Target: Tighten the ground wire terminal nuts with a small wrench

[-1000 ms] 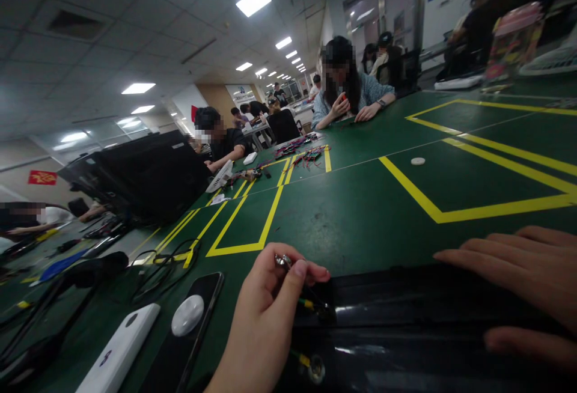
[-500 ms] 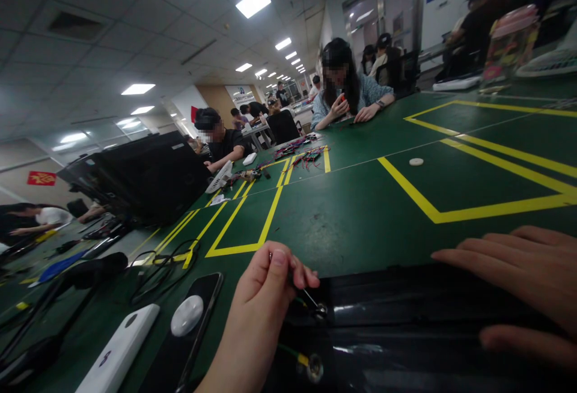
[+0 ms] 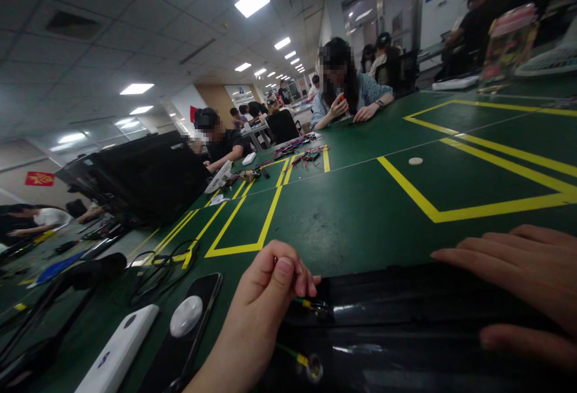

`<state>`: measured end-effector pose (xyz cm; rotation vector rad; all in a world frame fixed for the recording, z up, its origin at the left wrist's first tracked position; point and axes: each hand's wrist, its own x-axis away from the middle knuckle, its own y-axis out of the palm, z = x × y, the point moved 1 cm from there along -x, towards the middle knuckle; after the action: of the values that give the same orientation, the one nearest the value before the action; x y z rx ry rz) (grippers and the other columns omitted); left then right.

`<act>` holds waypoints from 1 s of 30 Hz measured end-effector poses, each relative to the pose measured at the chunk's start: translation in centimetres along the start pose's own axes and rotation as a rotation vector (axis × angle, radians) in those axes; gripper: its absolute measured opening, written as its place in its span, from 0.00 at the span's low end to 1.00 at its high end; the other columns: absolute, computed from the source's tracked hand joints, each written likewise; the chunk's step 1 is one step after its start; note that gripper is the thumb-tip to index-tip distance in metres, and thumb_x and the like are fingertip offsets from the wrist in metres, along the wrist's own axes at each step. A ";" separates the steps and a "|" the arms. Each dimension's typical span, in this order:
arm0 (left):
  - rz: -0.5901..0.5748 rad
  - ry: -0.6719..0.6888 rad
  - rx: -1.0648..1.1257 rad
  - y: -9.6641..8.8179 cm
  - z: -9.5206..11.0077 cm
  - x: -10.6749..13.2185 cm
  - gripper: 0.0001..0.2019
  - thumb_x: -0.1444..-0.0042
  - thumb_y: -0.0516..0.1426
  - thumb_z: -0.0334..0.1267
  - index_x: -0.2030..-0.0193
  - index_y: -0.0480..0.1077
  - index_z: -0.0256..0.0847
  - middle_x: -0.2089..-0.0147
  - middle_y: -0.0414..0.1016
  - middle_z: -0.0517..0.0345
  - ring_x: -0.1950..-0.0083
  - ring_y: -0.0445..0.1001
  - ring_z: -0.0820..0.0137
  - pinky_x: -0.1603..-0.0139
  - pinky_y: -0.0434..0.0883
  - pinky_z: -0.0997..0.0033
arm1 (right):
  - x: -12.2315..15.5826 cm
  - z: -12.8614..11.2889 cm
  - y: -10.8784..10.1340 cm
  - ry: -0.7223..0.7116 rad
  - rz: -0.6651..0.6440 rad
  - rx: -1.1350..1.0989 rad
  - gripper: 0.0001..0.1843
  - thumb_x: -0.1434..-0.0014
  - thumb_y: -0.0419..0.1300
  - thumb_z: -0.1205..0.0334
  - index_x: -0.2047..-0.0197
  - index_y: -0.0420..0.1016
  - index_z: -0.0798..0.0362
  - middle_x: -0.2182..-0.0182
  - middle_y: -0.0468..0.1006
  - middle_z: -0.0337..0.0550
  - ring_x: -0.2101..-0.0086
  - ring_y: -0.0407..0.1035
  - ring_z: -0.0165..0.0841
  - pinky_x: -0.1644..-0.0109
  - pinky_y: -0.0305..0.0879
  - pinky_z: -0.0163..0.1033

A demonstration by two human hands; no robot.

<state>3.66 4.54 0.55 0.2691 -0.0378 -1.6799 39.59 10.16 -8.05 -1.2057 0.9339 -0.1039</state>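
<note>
My left hand point(image 3: 270, 288) is closed in a pinch beside the upper metal fastener point(image 3: 321, 309) on a glossy black casing point(image 3: 387, 348). A thin metal rod tool sits in its fingers, mostly hidden by them now. A green wire with a yellow sleeve point(image 3: 307, 304) runs to that fastener. Nearer to me, a second yellow-sleeved wire point(image 3: 302, 358) ends beside a round metal fitting point(image 3: 314, 369). On the right, my right hand point(image 3: 518, 276) lies over the casing, fingers stretched out and apart, holding nothing.
Left of my forearm lie a dark phone point(image 3: 198, 303) with a white round disc point(image 3: 186, 316) and a white box-like device point(image 3: 119, 351). Black cable point(image 3: 164, 270) coils behind them. A small white ring point(image 3: 415, 161) rests on the green table point(image 3: 333, 213). Co-workers sit across it.
My left hand has turned slightly, and the thin metal shaft that reached the upper fastener no longer shows there. The yellow sleeve at that fastener is now visible. My right hand stays put.
</note>
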 end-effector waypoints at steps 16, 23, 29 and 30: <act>0.095 -0.046 0.138 1.6 0.1 -1.2 0.20 0.29 0.50 0.45 0.73 0.66 0.40 0.74 0.58 0.66 0.73 0.57 0.73 0.66 0.63 0.71 | -1.6 -2.4 -0.2 0.109 0.151 -0.377 0.41 0.42 0.60 0.25 0.30 0.59 0.27 0.55 0.79 0.28 0.52 0.75 0.43 0.60 0.71 0.44; 0.080 -0.050 0.104 1.8 0.3 -0.9 0.18 0.34 0.58 0.43 0.75 0.64 0.40 0.76 0.57 0.68 0.74 0.55 0.73 0.68 0.60 0.70 | -1.2 -0.8 -1.0 -0.024 0.042 0.045 0.49 0.50 0.61 0.17 0.31 0.60 0.26 0.50 0.76 0.20 0.62 0.77 0.36 0.62 0.71 0.47; 0.077 -0.071 0.071 1.9 0.2 -1.3 0.24 0.31 0.54 0.45 0.80 0.58 0.42 0.80 0.51 0.70 0.77 0.49 0.73 0.73 0.55 0.69 | -0.9 -0.3 -0.8 -0.057 -0.002 0.147 0.52 0.50 0.59 0.15 0.29 0.56 0.27 0.45 0.72 0.16 0.60 0.76 0.34 0.61 0.71 0.47; 0.076 -0.077 0.070 1.9 0.2 -1.4 0.24 0.31 0.53 0.44 0.80 0.58 0.42 0.81 0.50 0.70 0.77 0.47 0.73 0.73 0.54 0.69 | -0.9 -0.3 -0.7 -0.057 -0.003 0.142 0.52 0.51 0.59 0.15 0.29 0.56 0.27 0.45 0.72 0.16 0.60 0.76 0.34 0.61 0.71 0.48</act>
<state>5.64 5.63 1.35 0.2529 -0.1629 -1.6146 39.08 10.08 -6.98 -1.0733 0.8610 -0.1353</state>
